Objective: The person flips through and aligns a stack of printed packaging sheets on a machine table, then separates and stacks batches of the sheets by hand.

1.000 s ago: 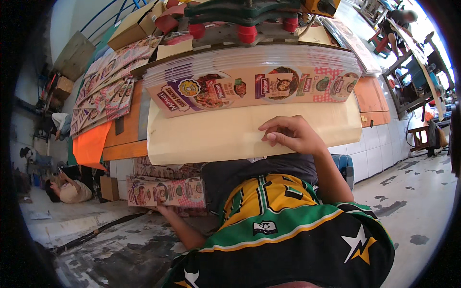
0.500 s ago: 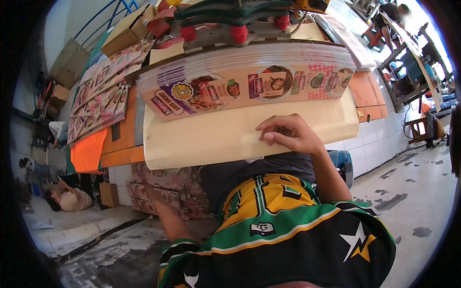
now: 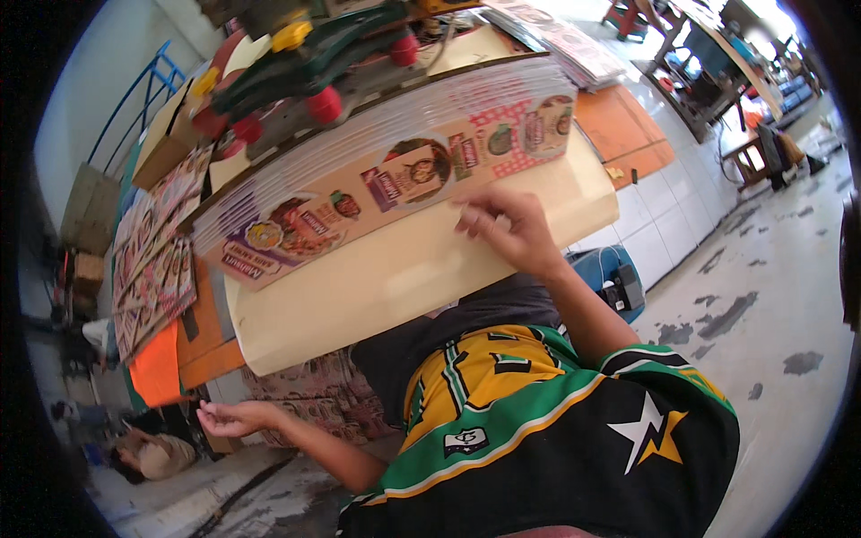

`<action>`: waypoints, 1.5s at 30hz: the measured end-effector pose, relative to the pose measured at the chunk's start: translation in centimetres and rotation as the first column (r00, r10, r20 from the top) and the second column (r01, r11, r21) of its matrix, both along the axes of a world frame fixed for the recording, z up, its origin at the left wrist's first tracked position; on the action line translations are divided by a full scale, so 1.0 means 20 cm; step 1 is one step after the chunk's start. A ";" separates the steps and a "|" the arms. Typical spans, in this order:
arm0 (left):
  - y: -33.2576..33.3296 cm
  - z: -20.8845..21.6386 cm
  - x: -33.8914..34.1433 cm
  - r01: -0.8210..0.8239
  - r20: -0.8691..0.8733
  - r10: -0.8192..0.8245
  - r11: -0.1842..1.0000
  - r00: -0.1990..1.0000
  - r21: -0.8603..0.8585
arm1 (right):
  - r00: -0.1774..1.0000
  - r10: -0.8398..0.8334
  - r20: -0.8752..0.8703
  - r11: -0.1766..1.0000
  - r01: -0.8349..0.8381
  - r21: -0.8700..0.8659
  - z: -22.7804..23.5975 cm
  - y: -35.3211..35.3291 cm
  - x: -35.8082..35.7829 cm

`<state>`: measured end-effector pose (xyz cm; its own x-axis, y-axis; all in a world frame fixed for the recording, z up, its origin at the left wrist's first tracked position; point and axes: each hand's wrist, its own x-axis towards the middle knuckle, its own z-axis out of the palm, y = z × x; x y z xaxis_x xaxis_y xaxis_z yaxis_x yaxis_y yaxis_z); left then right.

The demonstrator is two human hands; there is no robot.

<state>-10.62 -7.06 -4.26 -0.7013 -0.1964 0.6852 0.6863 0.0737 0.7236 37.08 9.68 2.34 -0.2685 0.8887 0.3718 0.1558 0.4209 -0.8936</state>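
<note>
My right hand (image 3: 513, 230) hovers over a large cream sheet (image 3: 359, 300) on the table, loosely bent, with nothing in it. Just beyond its fingertips lies a row of overlapping printed packaging sheets (image 3: 395, 184), glossy, pink and purple with pictures of food. The edges of those behind show as layered clear strips. My left hand (image 3: 235, 418) is off the table's near left side, palm partly up and fingers half bent, also holding nothing. Below the table, near my left forearm, is a bundle of similar printed sheets (image 3: 309, 390).
Further printed sheets (image 3: 152, 260) lie on the left, above an orange cloth (image 3: 157, 368). A dark green frame with red round feet (image 3: 324, 105) stands at the back. Right of my legs is a blue case (image 3: 596, 269). Another person (image 3: 157, 455) sits at lower left.
My left hand has come up from below the table edge and out to the left. My right hand stays over the cream sheet, and the whole view has tilted.
</note>
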 end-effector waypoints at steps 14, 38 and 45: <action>0.63 0.38 0.48 0.842 0.347 -0.772 0.524 0.532 -0.126 | 0.803 -0.554 -0.220 0.814 0.578 0.058 0.03 0.42 0.46; 0.57 0.31 0.44 0.920 0.316 -0.881 0.387 0.351 0.057 | 0.843 -0.481 -0.240 0.867 0.499 0.018 0.09 0.35 0.50; 0.54 0.25 0.41 0.871 0.286 -0.851 0.482 0.441 0.093 | 0.859 -0.338 -0.385 0.936 0.349 -0.042 0.05 0.33 0.49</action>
